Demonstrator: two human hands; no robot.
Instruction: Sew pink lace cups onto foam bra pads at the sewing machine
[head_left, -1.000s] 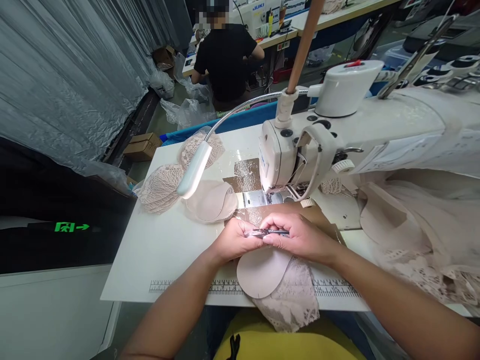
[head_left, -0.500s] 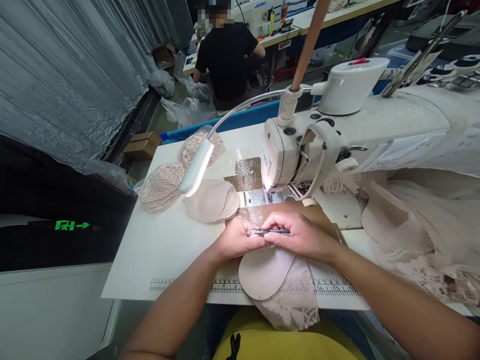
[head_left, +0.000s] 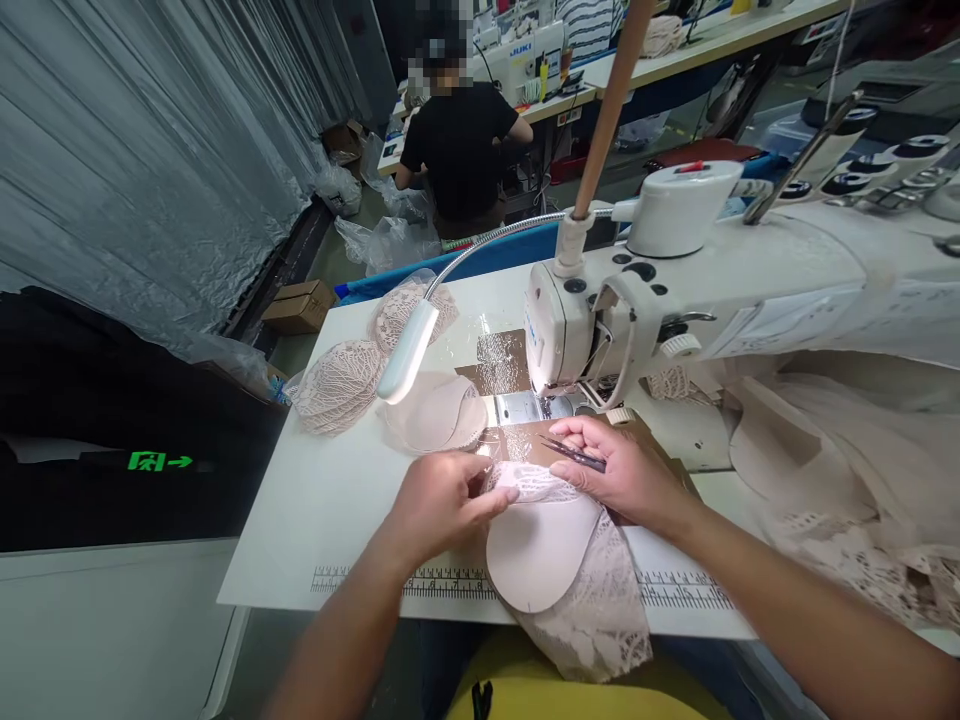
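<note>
A beige foam cup (head_left: 541,545) with pink lace (head_left: 600,610) attached lies on the white sewing table (head_left: 337,510) in front of me, its lace hanging over the near edge. My left hand (head_left: 442,495) pinches the cup's upper left lace edge. My right hand (head_left: 626,470) rests on the cup's upper right side, closed on small dark thread snips (head_left: 574,453) that point left. Both hands sit just in front of the sewing machine (head_left: 600,310) and its needle plate (head_left: 525,408).
A gooseneck lamp (head_left: 409,350) hangs over a stack of beige cups (head_left: 435,415). Lace cups (head_left: 337,385) lie at the table's left. More beige fabric and lace (head_left: 847,480) is heaped at the right. A person in black (head_left: 461,150) sits at another machine beyond.
My hands have come apart: the left moved down-left onto the cup's lace edge, and the right lifted the snips up and right. The cup's lace top edge now shows between them.
</note>
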